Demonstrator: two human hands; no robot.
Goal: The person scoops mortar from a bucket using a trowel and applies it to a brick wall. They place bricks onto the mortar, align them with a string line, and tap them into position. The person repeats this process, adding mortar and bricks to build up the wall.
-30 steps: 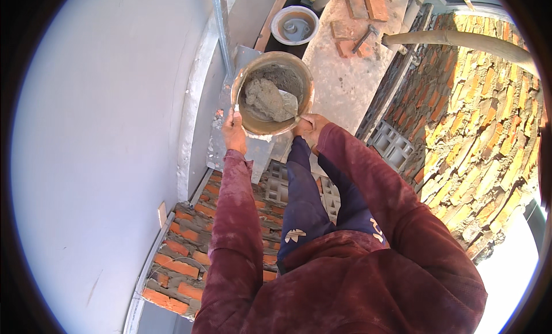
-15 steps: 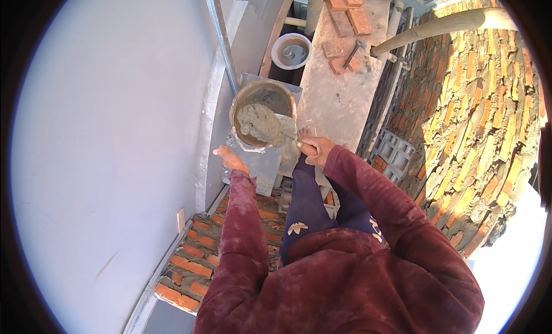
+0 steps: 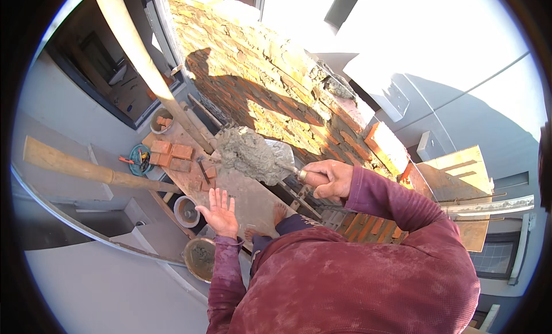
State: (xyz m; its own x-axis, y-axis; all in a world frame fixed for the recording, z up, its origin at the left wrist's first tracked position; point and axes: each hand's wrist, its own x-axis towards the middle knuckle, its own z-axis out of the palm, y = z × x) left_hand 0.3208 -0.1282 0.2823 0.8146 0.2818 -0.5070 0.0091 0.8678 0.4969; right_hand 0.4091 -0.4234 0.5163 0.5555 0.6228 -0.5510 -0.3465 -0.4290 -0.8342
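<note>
My right hand (image 3: 333,180) is closed round the wooden handle of a trowel (image 3: 280,157). A thick heap of wet grey mortar (image 3: 247,154) lies on its blade, held up in front of the brick wall (image 3: 259,86). My left hand (image 3: 219,213) is open, palm up and fingers spread, with nothing in it. It is above the edge of the plank, near the white bucket (image 3: 186,211). Below it, close to my left forearm, stands a tub of mortar (image 3: 199,258).
Several loose bricks (image 3: 171,155) and a hammer (image 3: 203,169) lie on the plank platform (image 3: 244,193) under my feet. Bamboo poles (image 3: 144,52) cross on the left. A teal bowl (image 3: 140,159) sits by the bricks. At right, a taut string runs past the wall's end.
My view has swung right toward the brick wall. The trowel with its mortar has been lifted away from the tub. My left hand has turned palm up.
</note>
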